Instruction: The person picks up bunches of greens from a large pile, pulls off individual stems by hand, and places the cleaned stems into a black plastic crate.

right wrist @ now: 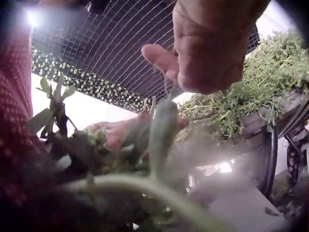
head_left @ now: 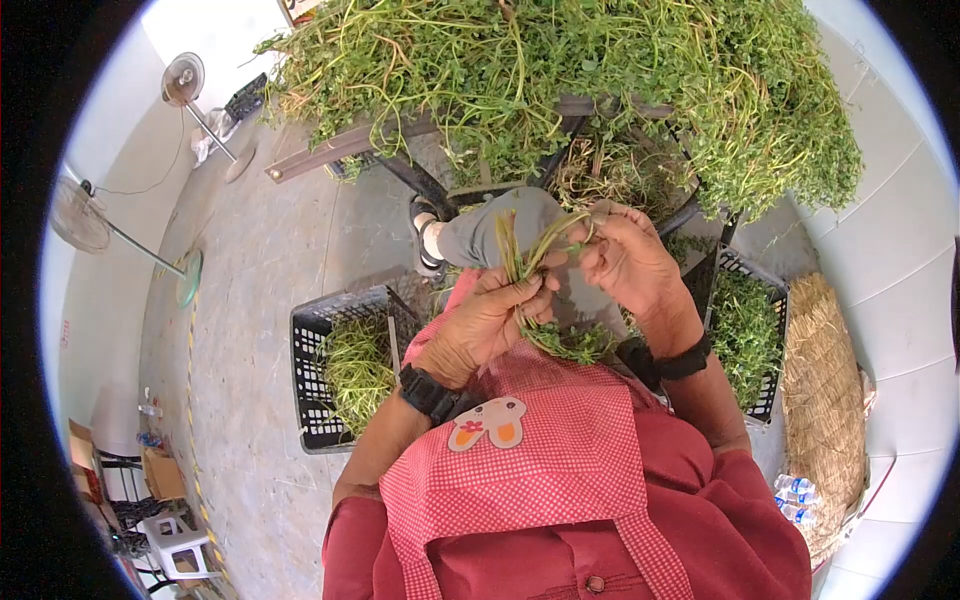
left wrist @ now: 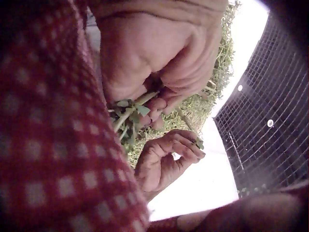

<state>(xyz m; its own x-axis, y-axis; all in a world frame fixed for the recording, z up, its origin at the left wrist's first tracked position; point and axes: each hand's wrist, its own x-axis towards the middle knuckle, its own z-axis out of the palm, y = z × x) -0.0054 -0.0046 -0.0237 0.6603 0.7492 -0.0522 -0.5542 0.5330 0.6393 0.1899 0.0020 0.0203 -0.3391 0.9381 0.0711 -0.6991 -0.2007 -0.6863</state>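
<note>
In the head view my left hand (head_left: 485, 328) grips a small bunch of leafy green stems (head_left: 510, 245) in front of the apron. The cut-looking ends point up, and the leafy tips (head_left: 578, 344) hang below the fingers. My right hand (head_left: 640, 265), just to the right, pinches a stem between thumb and fingers, with a few stems bending across to it. In the left wrist view, a bit of green (left wrist: 199, 143) shows at the right fingertips. Blurred leaves (right wrist: 164, 130) fill the front of the right wrist view, beneath my right hand (right wrist: 212, 53).
A large heap of green stems (head_left: 560, 70) covers the table (head_left: 345, 142) ahead. Black crates hold stems (head_left: 355, 375) on the left and leafy greens (head_left: 745, 330) on the right. A straw roll (head_left: 825, 400) lies at the right; two fans (head_left: 183, 80) stand far left.
</note>
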